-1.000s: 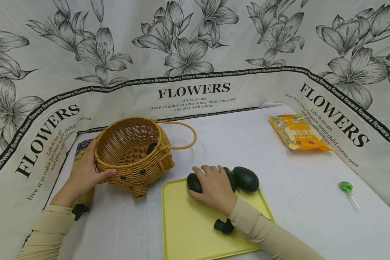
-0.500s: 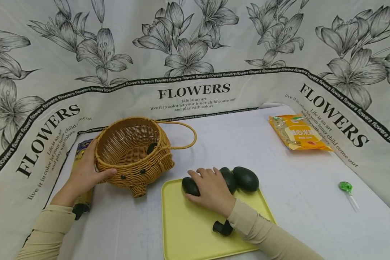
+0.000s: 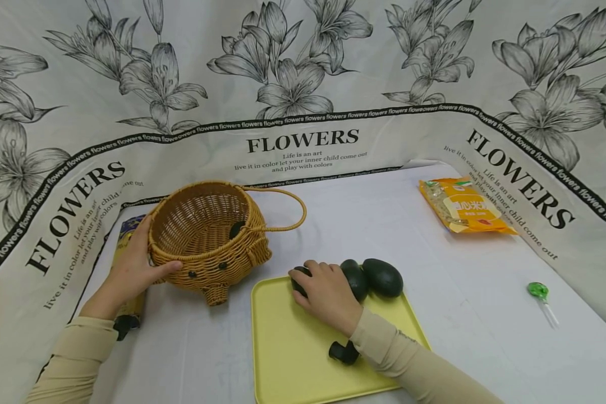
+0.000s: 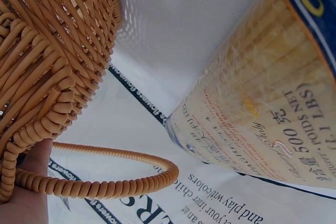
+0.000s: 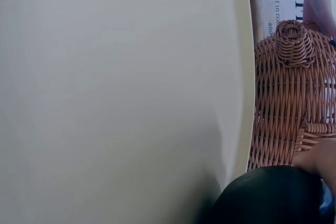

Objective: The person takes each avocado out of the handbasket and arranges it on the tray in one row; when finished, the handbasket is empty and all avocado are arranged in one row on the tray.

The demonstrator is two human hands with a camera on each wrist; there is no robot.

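Observation:
My left hand [image 3: 133, 269] grips the rim of a tilted wicker basket [image 3: 232, 266], with the thumb on its outer side. The basket has an animal face and a looped handle [image 4: 126, 184]. A dark round thing [image 3: 236, 229] shows inside it. On the yellow tray [image 3: 288, 353], my right hand [image 3: 330, 294] curls its fingers over a dark green avocado [image 3: 299, 285], partly hidden by them. That avocado [image 5: 273, 195] appears close up in the right wrist view. More avocados [image 3: 382, 278] lie just right of the hand, at the tray's far edge.
A pack of spaghetti [image 4: 252, 108] lies left of the basket, partly behind my left hand. An orange food packet [image 3: 467, 206] lies at the back right. Nearer on the right is a green lollipop [image 3: 537, 290]. A flower-print cloth [image 3: 303, 73] rises behind the table.
The avocado under my right hand shifts slightly left, then back right. My right fingers now reach further over it. My left hand and the basket stay in place.

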